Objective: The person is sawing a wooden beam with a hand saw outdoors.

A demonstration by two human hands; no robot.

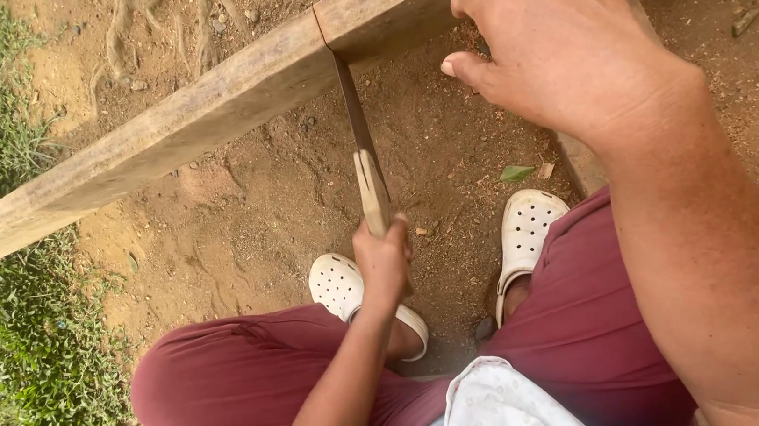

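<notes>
A long weathered wooden plank (199,110) runs from the left edge up to the top right. A handsaw (359,131) sits in a cut in the plank, its narrow blade slanting down toward me. My left hand (384,259) is closed around the saw's pale wooden handle (374,199), below the plank. My right hand (559,44) lies palm down on the plank just right of the cut, fingers curled over its far edge and thumb pointing toward the blade.
Bare brown dirt with sawdust lies under the plank. Grass (2,375) covers the left side. My feet in white perforated clogs (524,231) stand on the dirt, with maroon trousers (228,379) over my knees. Another board (581,164) passes under my right forearm.
</notes>
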